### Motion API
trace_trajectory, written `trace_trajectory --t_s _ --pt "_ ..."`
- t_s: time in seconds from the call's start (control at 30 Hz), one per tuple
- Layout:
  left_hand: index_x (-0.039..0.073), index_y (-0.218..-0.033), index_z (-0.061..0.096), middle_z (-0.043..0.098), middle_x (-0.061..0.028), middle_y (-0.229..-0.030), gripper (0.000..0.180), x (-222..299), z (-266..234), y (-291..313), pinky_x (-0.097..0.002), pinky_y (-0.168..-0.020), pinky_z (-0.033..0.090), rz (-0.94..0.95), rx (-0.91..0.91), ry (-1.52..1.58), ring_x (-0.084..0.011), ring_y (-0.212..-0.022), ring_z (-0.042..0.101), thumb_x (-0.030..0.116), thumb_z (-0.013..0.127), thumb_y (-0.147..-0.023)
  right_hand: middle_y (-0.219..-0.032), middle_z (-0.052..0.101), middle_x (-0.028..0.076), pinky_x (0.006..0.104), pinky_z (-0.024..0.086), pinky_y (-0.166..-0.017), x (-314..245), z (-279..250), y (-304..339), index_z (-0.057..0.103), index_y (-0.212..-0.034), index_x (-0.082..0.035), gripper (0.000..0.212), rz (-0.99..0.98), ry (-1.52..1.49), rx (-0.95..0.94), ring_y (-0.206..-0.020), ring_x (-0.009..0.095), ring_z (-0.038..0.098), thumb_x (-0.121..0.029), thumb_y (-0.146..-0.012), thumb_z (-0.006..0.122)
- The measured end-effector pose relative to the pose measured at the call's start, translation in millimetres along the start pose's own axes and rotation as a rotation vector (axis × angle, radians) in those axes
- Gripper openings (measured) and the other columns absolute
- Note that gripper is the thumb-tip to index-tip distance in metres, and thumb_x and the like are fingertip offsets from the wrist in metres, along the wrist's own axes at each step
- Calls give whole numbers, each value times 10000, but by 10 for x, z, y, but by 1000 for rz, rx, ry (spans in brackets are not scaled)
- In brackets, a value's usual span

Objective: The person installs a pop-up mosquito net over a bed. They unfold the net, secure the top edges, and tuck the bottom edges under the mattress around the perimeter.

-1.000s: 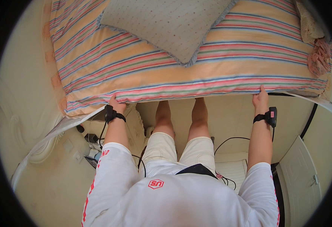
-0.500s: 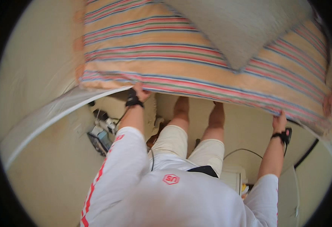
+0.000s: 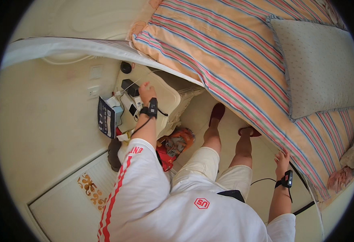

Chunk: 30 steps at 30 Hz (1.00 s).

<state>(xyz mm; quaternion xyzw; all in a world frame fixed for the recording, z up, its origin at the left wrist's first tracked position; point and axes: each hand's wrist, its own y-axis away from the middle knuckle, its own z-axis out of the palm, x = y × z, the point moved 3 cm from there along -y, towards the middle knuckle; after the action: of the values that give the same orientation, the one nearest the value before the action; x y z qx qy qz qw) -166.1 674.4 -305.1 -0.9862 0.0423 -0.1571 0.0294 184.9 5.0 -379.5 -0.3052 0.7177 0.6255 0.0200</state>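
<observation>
two hands of yours are loosely open: left hand (image 3: 147,93) above the cream, rounded-corner tabletop (image 3: 168,95), right hand (image 3: 282,162) just beside the orange, multicolour-striped cloth bedsheet (image 3: 235,66), which stretches ahead.

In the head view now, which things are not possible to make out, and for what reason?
In the head view:
Striped sheet: its far end is cut off by the picture's edge, and the pillow covers another part.
Side table: the left hand hides some of its top.
Right hand: from this angle, whether its fingertips touch the sheet is unclear.
Dark printed item: its print is too small to read.
</observation>
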Motion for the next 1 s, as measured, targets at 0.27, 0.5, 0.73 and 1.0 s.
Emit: trace_trajectory --t_s 0.27,0.5,0.73,1.0 --pt "19 -1144 586 576 -197 -1172 399 161 291 -842 -423 -893 468 6 -404 -251 -354 -1066 556 278 666 -852 -1055 594 81 296 470 -707 -48 1012 391 496 -1278 -53 435 -59 313 -58 -818 146 589 -136 -861 584" --pt "17 -715 618 558 -57 -680 275 -268 -573 -613 -285 -568 410 114 -790 360 -120 -632 535 249 662 -856 -1006 662 145 348 496 -837 -594 2594 1179 575 -1167 -28 354 -413 638 -212 -960 261 639 -128 -829 611" --pt "-10 -852 628 551 -30 -825 77 -703 -2205 -149 -242 -726 428 120 -973 681 -121 -797 541 36 599 -797 -1489 342 146 439 500 -889 -960 4925 3166 351 -1437 -189 739 -1051 801 -898 -1114 364 572 -35 -752 583" --pt "-9 -688 570 550 -61 -772 122 -1176 -2817 -86 -253 -717 423 247 -871 765 -157 -748 534 -88 477 -674 -928 681 177 469 511 -716 -408 6121 3672 548 -1250 -140 484 -1083 1357 -1238 -859 367 659 -123 -768 576"
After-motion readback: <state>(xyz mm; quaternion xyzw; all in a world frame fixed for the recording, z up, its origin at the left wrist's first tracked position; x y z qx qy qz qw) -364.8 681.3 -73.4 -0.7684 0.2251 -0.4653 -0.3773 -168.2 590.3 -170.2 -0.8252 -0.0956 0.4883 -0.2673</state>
